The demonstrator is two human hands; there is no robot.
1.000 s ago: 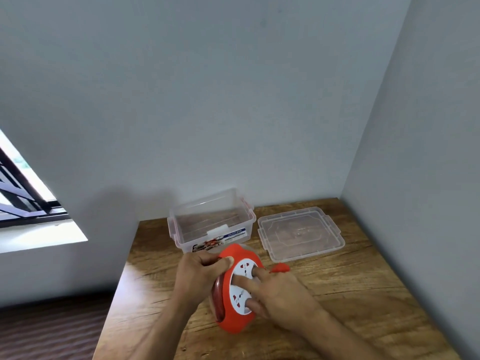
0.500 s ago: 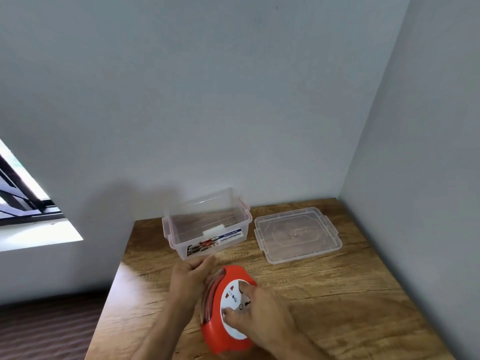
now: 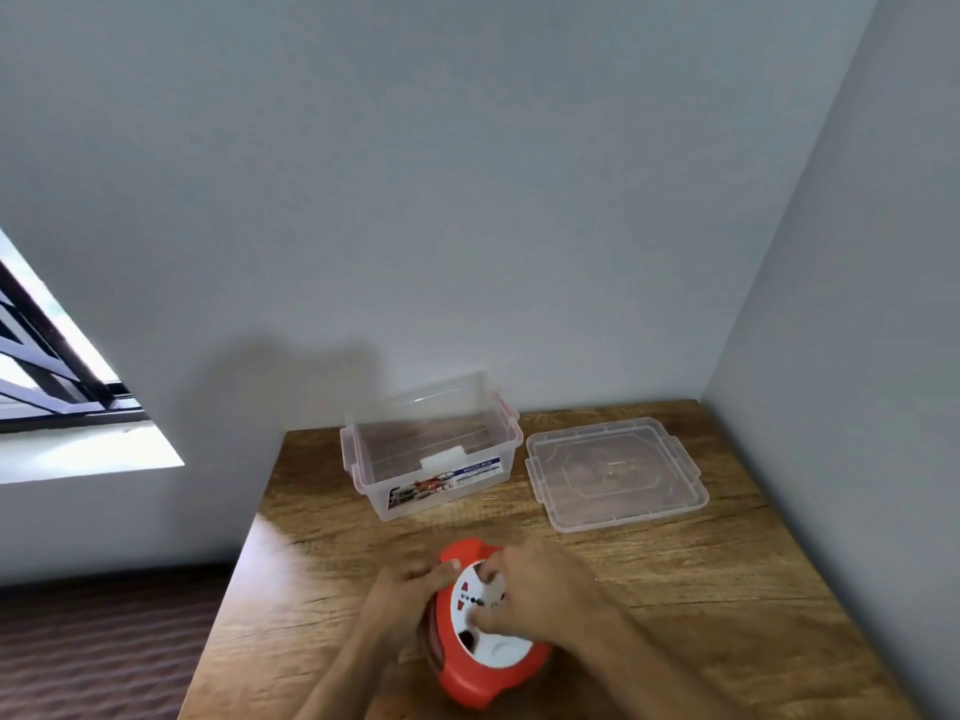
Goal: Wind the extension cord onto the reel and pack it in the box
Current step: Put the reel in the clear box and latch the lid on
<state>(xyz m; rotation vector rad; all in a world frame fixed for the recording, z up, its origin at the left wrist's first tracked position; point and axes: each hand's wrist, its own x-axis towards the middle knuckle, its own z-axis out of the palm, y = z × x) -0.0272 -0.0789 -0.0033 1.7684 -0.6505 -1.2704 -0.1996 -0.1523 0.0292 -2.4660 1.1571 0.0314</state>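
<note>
- The wound cord shows only as a dark band at the left edge of the one red cord reel (image 3: 485,680), near the front of the wooden table (image 3: 727,589); the plug is hidden.
- Left hand (image 3: 402,597) grips the reel's rim; right hand (image 3: 535,589) presses curled fingers on its white socket face (partly covered).
- One clear box (image 3: 431,449), open, and one lid (image 3: 615,472) lying beside it.

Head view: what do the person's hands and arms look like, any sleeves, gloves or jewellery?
Both bare: the left hand and the right hand show no gloves, rings or watch. Forearms are uncovered down to the frame edge; no sleeve is in view. No markings or cables on them.
</note>
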